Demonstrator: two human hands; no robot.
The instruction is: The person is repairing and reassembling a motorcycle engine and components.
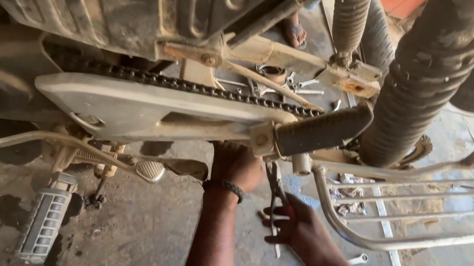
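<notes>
So we've got our left hand (236, 165) pushed up under the motorcycle's rear footpeg bracket (262, 136), fingers tucked out of sight, so we can't tell if it's gripping anything. Our right hand (300, 228) sits just below and right of that bracket, wrapped around red-handled pliers (275, 184) whose nose points up at it. The drive chain (175, 83) runs above-left of the bracket, the rubber footpeg (322, 128) sticks out to its right, and loose wrenches (357, 259) lie on the floor below it.
</notes>
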